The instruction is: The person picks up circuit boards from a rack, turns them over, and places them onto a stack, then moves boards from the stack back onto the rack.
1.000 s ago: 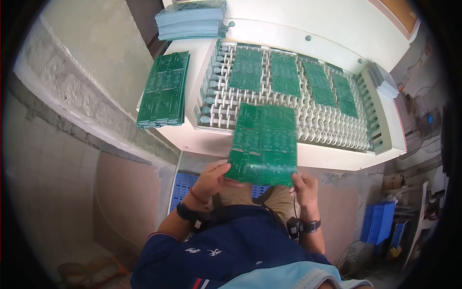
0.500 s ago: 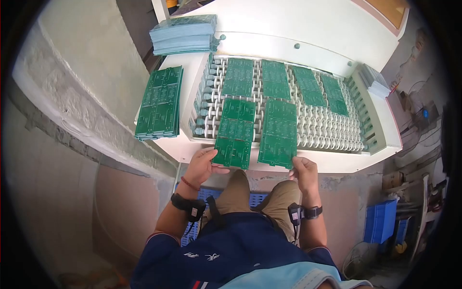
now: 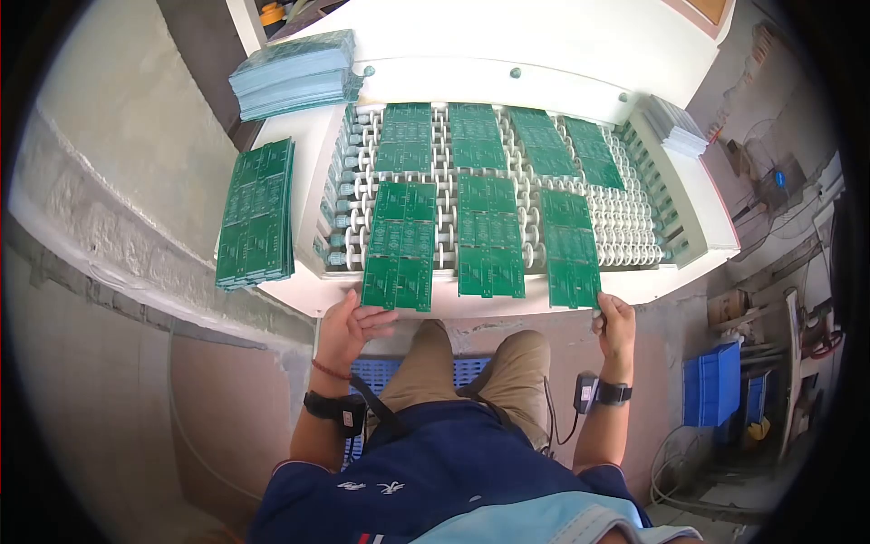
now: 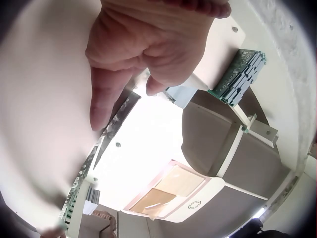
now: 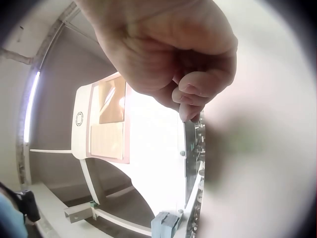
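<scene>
Three green printed circuit boards lie in a front row on the white rollers: a left board (image 3: pixel 397 245), a middle board (image 3: pixel 489 236) and a right board (image 3: pixel 572 249), their near ends overhanging the machine's front edge. My right hand (image 3: pixel 617 328) pinches the right board's near right corner; its curled fingers (image 5: pixel 190 96) show in the right wrist view. At the left board's near left corner is my left hand (image 3: pixel 343 331), fingers extended along the near edge and thumb beside the corner. The left wrist view shows those straight fingers (image 4: pixel 103 101).
Several more boards (image 3: pixel 405 136) form a back row on the roller conveyor (image 3: pixel 625 222). A stack of green boards (image 3: pixel 256 213) rests on the left ledge, with a taller stack (image 3: pixel 294 77) behind it. Another stack (image 3: pixel 675 127) stands right. A blue bin (image 3: pixel 712 385) is at lower right.
The boards, first held together in both hands, have been spread into a front row over the rollers. My right hand has moved right with the last board; my left hand's fingers have loosened.
</scene>
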Demonstrator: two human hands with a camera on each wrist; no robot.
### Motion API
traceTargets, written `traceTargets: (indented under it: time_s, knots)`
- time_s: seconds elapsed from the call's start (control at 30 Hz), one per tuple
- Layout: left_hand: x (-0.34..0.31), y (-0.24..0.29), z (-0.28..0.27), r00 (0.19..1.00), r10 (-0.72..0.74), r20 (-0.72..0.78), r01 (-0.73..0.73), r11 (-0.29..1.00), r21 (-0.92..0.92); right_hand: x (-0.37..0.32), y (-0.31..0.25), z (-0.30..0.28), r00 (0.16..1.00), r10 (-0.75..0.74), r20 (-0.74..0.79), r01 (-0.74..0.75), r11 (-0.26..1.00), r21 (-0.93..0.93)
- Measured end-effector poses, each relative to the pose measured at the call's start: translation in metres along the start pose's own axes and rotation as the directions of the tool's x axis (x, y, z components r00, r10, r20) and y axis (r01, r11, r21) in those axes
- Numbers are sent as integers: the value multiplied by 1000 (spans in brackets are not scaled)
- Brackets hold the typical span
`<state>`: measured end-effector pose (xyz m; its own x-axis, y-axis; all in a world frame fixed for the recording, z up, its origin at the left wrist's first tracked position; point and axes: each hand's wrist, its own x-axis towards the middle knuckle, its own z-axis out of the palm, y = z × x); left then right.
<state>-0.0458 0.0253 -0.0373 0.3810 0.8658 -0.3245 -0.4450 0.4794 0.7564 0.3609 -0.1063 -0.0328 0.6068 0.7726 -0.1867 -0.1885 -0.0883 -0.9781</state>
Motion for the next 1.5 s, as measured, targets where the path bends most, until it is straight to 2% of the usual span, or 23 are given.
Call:
traceTargets:
  time_s: [0.13, 0.2, 0.27, 0.33, 0.43, 0.5, 0.53, 0.6, 0.63, 0.7, 0.77, 0.83, 0.97, 1.07, 1.13, 1.17, 1.23, 1.33, 1.37, 1.4, 1.43, 1.47, 1.5]
  knots:
    - [-9, -2, -21, 997, 36, -61, -37, 999, -17, 14, 8, 3, 998, -41, 47, 37, 996, 77]
    - [-19, 4, -32, 988, 121, -97, -124, 992, -30, 11, 9, -1, 992, -56, -111, 45, 994, -96]
    - [-30, 26, -45, 957, 218, -191, -234, 970, -67, 3, 9, 1, 943, -174, -285, 129, 977, -167]
    - [-40, 52, -54, 923, 336, -189, -354, 933, -69, -1, 15, -12, 938, -211, -274, 177, 974, -143]
    - [-46, 82, -52, 746, 598, -292, -624, 782, 8, -10, 11, -8, 942, -273, -195, 266, 962, -64]
    - [-49, 97, -34, 586, 773, -244, -748, 632, 204, -23, -3, 17, 955, -276, -104, 272, 961, -58]
    - [-49, 97, -32, 578, 777, -249, -755, 625, 200, -32, -7, 30, 960, -277, -47, 274, 960, -57]
    - [-47, 97, -29, 466, 869, -166, -704, 478, 526, -43, -14, 60, 957, -270, 104, 276, 960, -54]
    - [-51, 99, -26, 459, 872, -170, -710, 475, 520, -47, -17, 74, 941, -263, 215, 281, 958, -59]
    - [-63, 101, -17, 444, 883, -155, -376, 341, 862, -57, -27, 109, 885, -254, 389, 323, 939, -121]
    - [-66, 98, -15, 442, 874, -204, -421, 403, 813, -65, -47, 147, 810, -176, 559, 334, 923, -193]
    - [-67, 95, -19, 282, 959, 39, -141, 1, 990, -60, -59, 186, 682, -175, 711, 404, 899, -167]
    - [-74, 89, -4, 269, 956, 121, -59, -108, 992, -47, -81, 283, 583, -71, 810, 362, 915, -180]
    - [-75, 84, 3, 327, 923, 202, -103, -178, 979, -36, -80, 346, 559, -42, 828, 269, 954, -133]
    - [-79, 82, 6, 350, 913, 209, -124, -176, 977, -32, -79, 368, 469, 162, 868, 31, 979, -200]
    - [-82, 82, 8, 381, 899, 217, -144, -175, 974, -29, -76, 371, 466, 158, 870, 35, 980, -197]
    - [-88, 79, 7, 360, 909, 212, -178, -156, 972, -27, -71, 373, 445, 131, 886, 18, 988, -155]
    - [-88, 61, -15, 304, 951, 48, -490, 113, 864, -30, -68, 347, 494, 93, 864, -17, 995, -97]
    - [-86, 51, -24, 318, 946, 59, -500, 115, 858, -32, -68, 333, 518, 73, 852, -25, 997, -70]
    - [-85, 43, -28, 553, 833, -24, -654, 452, 606, -37, -68, 316, 556, 100, 825, -61, 995, -80]
    - [-83, 37, -27, 763, 646, -6, -623, 739, 257, -40, -64, 297, 577, 101, 810, -61, 995, -80]
    - [-82, 29, -20, 863, 503, 37, -503, 864, -16, -42, -59, 277, 577, 91, 812, -63, 996, -67]
    - [-75, 20, -15, 870, 490, 51, -489, 872, -28, -45, -55, 258, 574, 81, 815, -64, 996, -54]
